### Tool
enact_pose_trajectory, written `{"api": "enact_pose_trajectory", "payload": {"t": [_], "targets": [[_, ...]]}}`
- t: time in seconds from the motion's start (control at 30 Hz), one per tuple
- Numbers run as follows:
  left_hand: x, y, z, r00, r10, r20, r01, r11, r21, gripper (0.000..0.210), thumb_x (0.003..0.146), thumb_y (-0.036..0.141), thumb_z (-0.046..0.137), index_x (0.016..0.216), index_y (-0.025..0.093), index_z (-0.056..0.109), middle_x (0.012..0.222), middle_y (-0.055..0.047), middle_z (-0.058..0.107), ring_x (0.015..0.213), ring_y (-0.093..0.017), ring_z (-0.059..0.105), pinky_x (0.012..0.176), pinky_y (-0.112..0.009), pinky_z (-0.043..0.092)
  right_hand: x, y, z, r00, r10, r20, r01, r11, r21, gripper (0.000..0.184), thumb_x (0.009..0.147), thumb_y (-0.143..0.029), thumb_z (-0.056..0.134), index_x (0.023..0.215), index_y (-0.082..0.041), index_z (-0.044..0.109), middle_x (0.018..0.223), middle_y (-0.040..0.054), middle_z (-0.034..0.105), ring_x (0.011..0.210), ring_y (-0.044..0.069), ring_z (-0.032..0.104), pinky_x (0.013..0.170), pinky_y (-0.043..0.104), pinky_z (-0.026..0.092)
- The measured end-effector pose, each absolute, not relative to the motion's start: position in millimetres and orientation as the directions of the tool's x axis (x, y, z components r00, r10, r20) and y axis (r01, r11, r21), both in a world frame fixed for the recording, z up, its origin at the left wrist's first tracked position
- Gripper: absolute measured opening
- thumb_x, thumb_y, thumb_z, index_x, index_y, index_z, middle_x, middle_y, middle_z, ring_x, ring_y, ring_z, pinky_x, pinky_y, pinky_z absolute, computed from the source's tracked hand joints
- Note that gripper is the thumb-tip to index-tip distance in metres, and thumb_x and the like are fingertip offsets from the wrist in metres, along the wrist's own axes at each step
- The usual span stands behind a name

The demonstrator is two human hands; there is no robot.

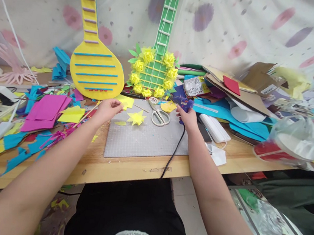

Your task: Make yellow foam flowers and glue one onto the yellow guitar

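My right hand (187,118) is wrapped round a purple glue gun (185,104), whose black cord (174,154) runs over the table's front edge. The fingers of my left hand (108,111) are pinched together beside yellow paper (126,102); whatever lies between the fingertips is too small to make out. Between my hands, a yellow paper flower (136,118) rests on the grey cutting mat (148,145). A loose yellow petal (120,123) lies to its left. Grey-handled scissors (159,117) are right of the flower, nearer my right hand.
A yellow paper lute (96,74) and a green one with yellow flowers (158,66) lean against the patterned curtain. Magenta sheets (44,113) and coloured scraps cover the left side. Cardboard (235,89), blue sheets (247,128), a white power bank (215,128) and a bagged red tub (275,151) lie right.
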State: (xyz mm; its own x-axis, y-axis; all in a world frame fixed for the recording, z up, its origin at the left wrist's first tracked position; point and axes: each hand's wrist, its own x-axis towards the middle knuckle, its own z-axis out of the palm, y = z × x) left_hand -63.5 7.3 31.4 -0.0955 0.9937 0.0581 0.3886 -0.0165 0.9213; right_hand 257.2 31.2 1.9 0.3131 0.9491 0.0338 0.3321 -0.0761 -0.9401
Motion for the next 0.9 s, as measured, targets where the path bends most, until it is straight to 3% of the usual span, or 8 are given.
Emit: {"api": "enact_pose_trajectory", "payload": {"t": [0.13,0.23,0.33,0.43,0.57,0.9], "targets": [[-57,3,34,-0.036,0.997,0.074,0.459,-0.049,0.887,0.024,0.062,0.040,0.066,0.067,0.017,0.060,0.067,-0.001,0.066,0.065,-0.014,0.059,0.066,-0.027,0.045,243,19,26,0.045,0.999,0.004,0.139,-0.003,-0.990,0.042,0.069,-0.056,0.062,0.083,-0.018,0.055,0.084,0.0061,0.067,0.055,0.007,0.052,0.045,0.020,0.039],[-54,-1,36,-0.017,0.998,0.066,0.482,-0.049,0.875,0.024,0.062,0.040,0.066,0.065,0.017,0.061,0.067,-0.002,0.066,0.066,-0.015,0.058,0.066,-0.027,0.044,227,12,39,-0.163,0.987,-0.002,0.169,0.026,-0.985,0.042,0.069,-0.059,0.062,0.075,-0.018,0.056,0.076,0.0053,0.065,0.051,0.007,0.047,0.044,0.021,0.037],[-51,-3,39,-0.043,0.999,0.008,0.477,0.014,0.879,0.022,0.061,0.039,0.066,0.064,0.018,0.062,0.065,-0.002,0.066,0.062,-0.014,0.057,0.062,-0.026,0.044,210,8,45,-0.259,0.966,0.008,0.256,0.077,-0.964,0.043,0.071,-0.061,0.060,0.070,-0.018,0.058,0.063,0.0023,0.059,0.048,0.007,0.044,0.044,0.022,0.036],[-49,-4,40,-0.061,0.996,-0.065,0.454,0.086,0.887,0.021,0.060,0.037,0.066,0.061,0.017,0.063,0.065,-0.003,0.067,0.058,-0.013,0.055,0.060,-0.026,0.044,193,4,48,-0.288,0.958,-0.003,0.403,0.118,-0.908,0.045,0.070,-0.063,0.059,0.065,-0.018,0.058,0.052,-0.0008,0.050,0.045,0.008,0.041,0.044,0.023,0.035],[-49,-5,42,-0.078,0.990,-0.119,0.399,0.140,0.906,0.020,0.058,0.035,0.067,0.059,0.016,0.063,0.067,-0.005,0.068,0.057,-0.012,0.054,0.060,-0.027,0.046,178,-2,53,-0.268,0.963,-0.017,0.553,0.140,-0.821,0.047,0.068,-0.064,0.059,0.063,-0.018,0.057,0.053,-0.0010,0.051,0.046,0.008,0.041,0.044,0.023,0.034],[-47,-7,49,-0.099,0.985,-0.142,0.363,0.168,0.917,0.015,0.056,0.030,0.068,0.056,0.016,0.063,0.064,-0.004,0.065,0.057,-0.012,0.054,0.066,-0.031,0.048,176,0,55,-0.258,0.966,0.002,0.623,0.168,-0.764,0.038,0.074,-0.056,0.058,0.064,-0.019,0.055,0.056,0.0003,0.052,0.057,0.012,0.048,0.058,0.026,0.039]]}}
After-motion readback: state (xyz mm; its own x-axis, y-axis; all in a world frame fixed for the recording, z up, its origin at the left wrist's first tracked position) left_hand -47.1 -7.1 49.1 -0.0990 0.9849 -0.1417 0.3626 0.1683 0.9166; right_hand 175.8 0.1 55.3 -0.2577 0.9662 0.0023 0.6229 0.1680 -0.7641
